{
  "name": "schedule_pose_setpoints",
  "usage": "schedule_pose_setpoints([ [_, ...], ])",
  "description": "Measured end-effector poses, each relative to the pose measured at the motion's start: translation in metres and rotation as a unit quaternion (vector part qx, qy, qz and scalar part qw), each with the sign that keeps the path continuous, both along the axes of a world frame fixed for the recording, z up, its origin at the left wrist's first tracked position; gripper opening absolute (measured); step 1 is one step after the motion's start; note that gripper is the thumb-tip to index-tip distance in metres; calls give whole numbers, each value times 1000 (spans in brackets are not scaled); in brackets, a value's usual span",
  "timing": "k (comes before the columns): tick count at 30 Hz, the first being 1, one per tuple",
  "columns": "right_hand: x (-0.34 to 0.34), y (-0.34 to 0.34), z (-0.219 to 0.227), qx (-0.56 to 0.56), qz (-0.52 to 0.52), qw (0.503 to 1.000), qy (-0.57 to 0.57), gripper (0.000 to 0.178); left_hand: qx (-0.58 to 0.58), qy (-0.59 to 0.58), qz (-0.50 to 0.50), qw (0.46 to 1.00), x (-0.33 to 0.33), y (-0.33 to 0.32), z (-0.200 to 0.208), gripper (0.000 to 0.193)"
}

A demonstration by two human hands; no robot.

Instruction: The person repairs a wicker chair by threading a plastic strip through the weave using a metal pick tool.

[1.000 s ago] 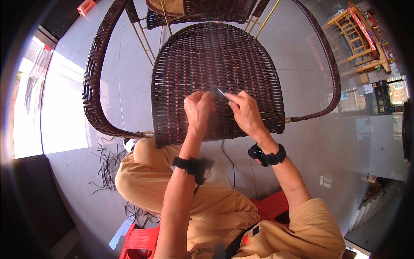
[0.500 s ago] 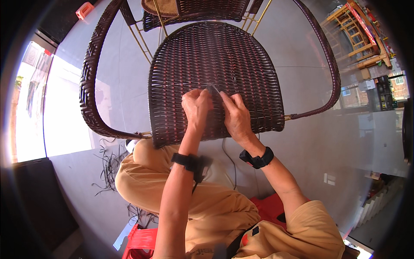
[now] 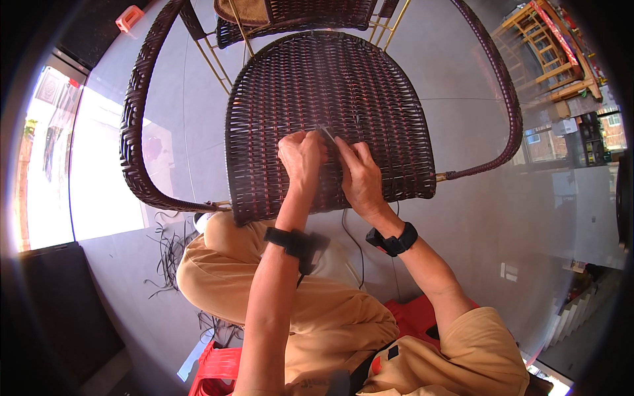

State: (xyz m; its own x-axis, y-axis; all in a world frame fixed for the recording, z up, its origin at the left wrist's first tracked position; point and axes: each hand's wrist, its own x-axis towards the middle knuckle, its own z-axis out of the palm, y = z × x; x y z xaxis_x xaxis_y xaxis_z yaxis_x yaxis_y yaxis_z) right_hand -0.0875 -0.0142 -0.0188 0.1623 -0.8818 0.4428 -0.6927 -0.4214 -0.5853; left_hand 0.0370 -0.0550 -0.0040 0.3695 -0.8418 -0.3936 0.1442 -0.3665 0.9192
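Observation:
A dark brown woven wicker chair seat (image 3: 330,79) lies in front of me, reddish strands running through its weave. My left hand (image 3: 302,162) is closed low over the middle of the seat, its fingers curled; what they hold is hidden. Close beside it, my right hand (image 3: 360,175) is closed around a slim, pale, pointed metal tool (image 3: 328,134). The tool's tip slants up and left, toward my left fingertips, beside a small dark spot I cannot make out. Most of its length is hidden in the right hand.
Curved woven armrests (image 3: 135,132) flank the seat, and the woven backrest (image 3: 317,13) rises at the far side. Loose dark strips (image 3: 170,254) lie on the floor at left. Red plastic stools (image 3: 221,363) stand near me. Wooden furniture frames (image 3: 548,49) stand far right.
Both hands stay almost in place over the seat, with the tool still between them. The left wrist shifts very slightly; the whole view drifts a little.

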Motion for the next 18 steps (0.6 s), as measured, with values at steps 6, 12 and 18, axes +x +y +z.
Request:
schedule_pose_setpoints([
  [6,-1,0,-3,-8,3,1000,-4,40,-20,18,18,999,-4,1,1,20],
  [12,0,0,-4,-6,-1,1000,-3,40,-11,12,17,1000,-6,0,2,20],
  [18,1,0,0,-17,0,1000,-14,39,-13,7,18,1000,-8,1,2,20],
])
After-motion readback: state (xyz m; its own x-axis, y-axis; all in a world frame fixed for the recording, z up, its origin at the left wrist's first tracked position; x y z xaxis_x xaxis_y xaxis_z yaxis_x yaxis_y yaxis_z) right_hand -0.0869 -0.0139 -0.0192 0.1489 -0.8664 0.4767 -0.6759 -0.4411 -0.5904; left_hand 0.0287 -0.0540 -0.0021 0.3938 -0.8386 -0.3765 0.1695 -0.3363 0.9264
